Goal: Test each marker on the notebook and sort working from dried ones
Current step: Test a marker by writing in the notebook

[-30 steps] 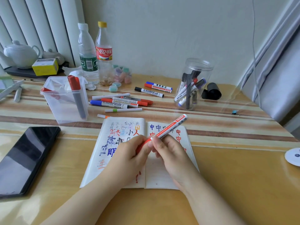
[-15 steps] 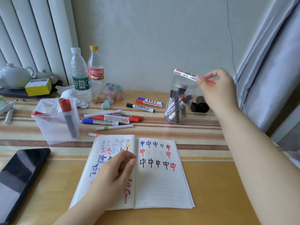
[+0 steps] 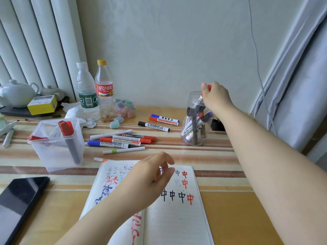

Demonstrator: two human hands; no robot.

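Since half a second ago your right hand (image 3: 215, 98) has dropped from above the clear jar (image 3: 195, 121) to its mouth, and the red-capped marker (image 3: 201, 98) it carried level now tips nose-down, its white barrel already past the rim; a second ago both hands held that marker over the notebook (image 3: 177, 218), so I judge it tested, passed and being filed with the working ones; your right grip is closed around the cap end, the red tip peeking out at 12 o'clock of the knuckles, the barrel running off toward 7 o'clock into the jar; your left hand (image 3: 150, 177) has lifted off the page and hovers over the notebook's spine, fingers loosely curled and holding nothing; the jar stands at 2 o'clock from the notebook, the square tub (image 3: 53, 156) with two red-capped markers at 10 o'clock; untested markers (image 3: 122, 140) lie loose on the bench (image 3: 230, 227) at 12 o'clock, between the two containers.
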